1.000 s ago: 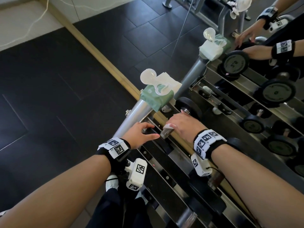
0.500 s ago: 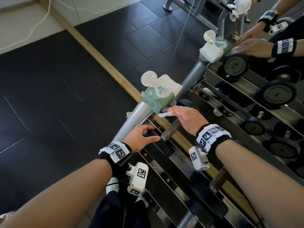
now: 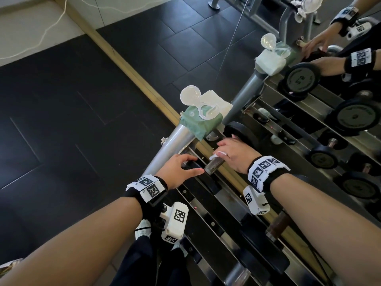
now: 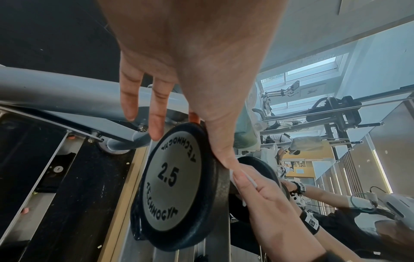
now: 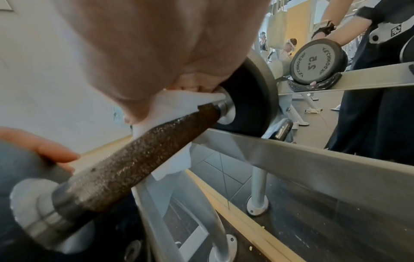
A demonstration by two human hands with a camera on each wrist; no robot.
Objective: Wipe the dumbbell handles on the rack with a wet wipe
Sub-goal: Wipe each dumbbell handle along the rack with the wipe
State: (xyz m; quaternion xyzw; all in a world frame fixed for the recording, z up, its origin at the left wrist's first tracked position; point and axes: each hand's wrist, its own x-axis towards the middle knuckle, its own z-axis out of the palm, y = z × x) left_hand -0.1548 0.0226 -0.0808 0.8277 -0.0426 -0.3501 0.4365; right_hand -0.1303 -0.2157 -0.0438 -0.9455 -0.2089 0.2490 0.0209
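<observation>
A 2.5 dumbbell lies across the top of the rack (image 3: 208,205). Its rough dark handle (image 3: 212,165) (image 5: 139,159) runs between two black heads. My left hand (image 3: 179,170) (image 4: 190,70) rests with straight fingers on the near head (image 4: 172,180), thumb along its rim. My right hand (image 3: 233,155) (image 5: 145,53) curls over the far half of the handle and presses a white wet wipe (image 3: 217,155) (image 5: 179,101) (image 4: 248,179) against it. The far head (image 5: 251,99) sits just past my knuckles.
A green wet wipe pack (image 3: 201,120) with a clear lid lies on the rack's grey post (image 3: 173,141). A mirror directly behind repeats the rack and my hands. More dumbbells (image 3: 278,221) lie to the right on the rack. Black floor mats (image 3: 61,120) lie to the left.
My right hand slid the wipe from the near end of the handle toward the far head, then came a little back and curled round the handle. My left hand stayed on the near head.
</observation>
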